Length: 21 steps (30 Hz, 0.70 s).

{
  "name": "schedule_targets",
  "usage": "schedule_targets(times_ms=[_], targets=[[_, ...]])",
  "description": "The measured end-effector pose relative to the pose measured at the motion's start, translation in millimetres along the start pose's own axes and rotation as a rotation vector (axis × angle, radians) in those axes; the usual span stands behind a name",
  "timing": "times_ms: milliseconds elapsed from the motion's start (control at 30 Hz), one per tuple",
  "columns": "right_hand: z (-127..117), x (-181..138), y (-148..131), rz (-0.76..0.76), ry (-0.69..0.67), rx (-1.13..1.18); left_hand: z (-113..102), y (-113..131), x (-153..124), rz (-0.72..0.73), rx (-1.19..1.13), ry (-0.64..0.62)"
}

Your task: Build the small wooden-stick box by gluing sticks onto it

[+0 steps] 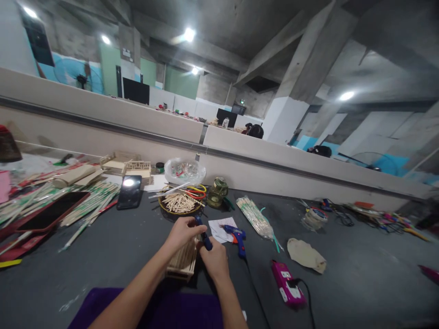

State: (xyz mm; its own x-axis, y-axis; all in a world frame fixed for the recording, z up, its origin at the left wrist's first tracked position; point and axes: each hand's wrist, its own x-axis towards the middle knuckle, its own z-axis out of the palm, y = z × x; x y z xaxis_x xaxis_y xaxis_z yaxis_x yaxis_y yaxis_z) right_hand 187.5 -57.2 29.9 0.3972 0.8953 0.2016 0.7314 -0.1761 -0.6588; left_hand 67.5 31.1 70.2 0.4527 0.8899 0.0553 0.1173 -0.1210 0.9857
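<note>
My left hand [183, 234] curls over the top of a small structure made of wooden sticks [181, 263] on the grey table, with its fingers closed against the sticks. Beside it my right hand [214, 260] grips a dark blue handled tool [204, 236] whose tip points up by the left fingers. The structure stands on the table between my two forearms, partly hidden by the hands.
A blue glue gun [238, 238] lies on white paper [219, 229] just right of my hands. A pink power strip [287, 282], a round tray of sticks [180, 204], a phone [129, 192], chopstick packets [255, 219] and a low partition wall [240, 160] surround them.
</note>
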Motion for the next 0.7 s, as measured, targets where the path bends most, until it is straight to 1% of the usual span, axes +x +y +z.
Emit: schedule_targets(times_ms=[100, 167, 267, 367, 700], targets=[[-0.1, 3.9, 1.2, -0.024, -0.025, 0.046, -0.9, -1.9, 0.9, 0.002, 0.0, -0.001], [0.3, 6.0, 2.9, -0.041, -0.032, 0.056, -0.2, -2.7, 1.0, 0.042, 0.05, 0.024], [1.1, 7.4, 5.4, -0.04, -0.018, 0.039, 2.2, -3.9, 2.0, 0.101, 0.147, 0.054], [2.2, 8.1, 5.8, -0.038, -0.002, 0.019, 4.4, -5.6, 3.7, 0.118, 0.193, 0.059], [6.0, 15.0, 5.6, -0.052, -0.022, 0.002, 4.0, -10.6, 4.1, 0.115, 0.148, 0.105]])
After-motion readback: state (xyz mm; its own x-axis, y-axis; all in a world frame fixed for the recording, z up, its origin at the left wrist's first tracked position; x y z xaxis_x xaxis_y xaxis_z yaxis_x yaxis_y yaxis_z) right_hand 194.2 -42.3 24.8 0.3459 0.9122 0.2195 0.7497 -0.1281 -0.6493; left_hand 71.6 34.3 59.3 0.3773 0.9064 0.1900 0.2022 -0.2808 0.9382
